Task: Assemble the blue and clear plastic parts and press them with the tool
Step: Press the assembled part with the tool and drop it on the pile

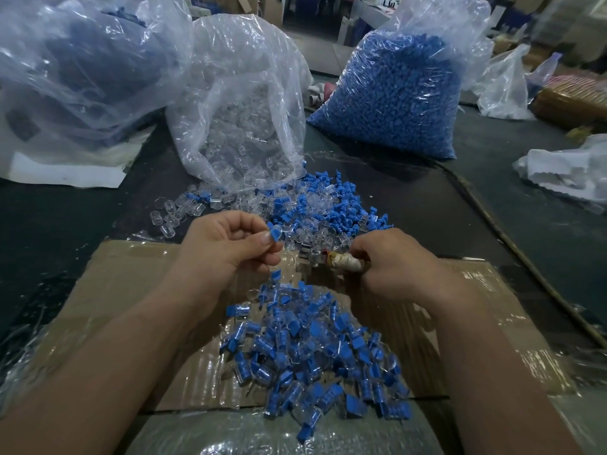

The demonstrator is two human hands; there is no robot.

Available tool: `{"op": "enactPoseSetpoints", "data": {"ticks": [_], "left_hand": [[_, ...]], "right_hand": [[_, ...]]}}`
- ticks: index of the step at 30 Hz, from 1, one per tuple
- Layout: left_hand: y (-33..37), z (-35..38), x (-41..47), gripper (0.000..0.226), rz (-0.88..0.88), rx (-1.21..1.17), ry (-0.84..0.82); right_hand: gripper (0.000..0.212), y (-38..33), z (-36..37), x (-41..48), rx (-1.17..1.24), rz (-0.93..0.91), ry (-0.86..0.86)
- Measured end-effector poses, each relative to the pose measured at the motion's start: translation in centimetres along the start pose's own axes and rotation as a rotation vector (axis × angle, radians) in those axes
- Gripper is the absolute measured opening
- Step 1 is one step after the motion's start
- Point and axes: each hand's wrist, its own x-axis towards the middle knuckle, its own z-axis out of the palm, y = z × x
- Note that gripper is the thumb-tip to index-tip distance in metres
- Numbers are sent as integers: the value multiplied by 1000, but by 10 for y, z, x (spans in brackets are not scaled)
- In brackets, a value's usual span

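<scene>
My left hand [226, 244] pinches a small blue plastic part [274, 232] between thumb and fingers, just above the cardboard. My right hand [391, 264] grips the tape-wrapped handle of the pressing tool [331, 257], whose metal head [310, 254] points left toward the blue part. A loose heap of blue and clear parts [315, 205] lies beyond my hands. A pile of assembled blue-and-clear pieces [315, 349] lies on the cardboard between my forearms.
A taped cardboard sheet [124, 284] covers the dark table. An open bag of clear parts [243, 126] and a full bag of blue parts [391, 93] stand behind. A large crumpled bag [82, 60] sits at left; a cable [512, 238] runs along the right.
</scene>
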Motion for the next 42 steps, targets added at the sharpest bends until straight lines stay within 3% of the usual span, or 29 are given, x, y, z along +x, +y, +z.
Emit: {"op": "enactPoseSetpoints", "data": {"ticks": [4, 8, 10, 16, 42], "left_hand": [[0, 0, 0, 9, 14, -5, 1], [0, -1, 0, 8, 74, 8, 8], [-1, -1, 1, 10, 105, 16, 14], [-5, 0, 0, 8, 206, 21, 53], [-5, 7, -5, 20, 413, 213, 134]], "right_hand": [[24, 2, 1, 0, 21, -3, 55], [13, 1, 0, 0, 168, -24, 335], [18, -3, 1, 0, 296, -26, 400], [31, -17, 10, 0, 354, -106, 393], [19, -36, 12, -4, 295, -219, 250]]}}
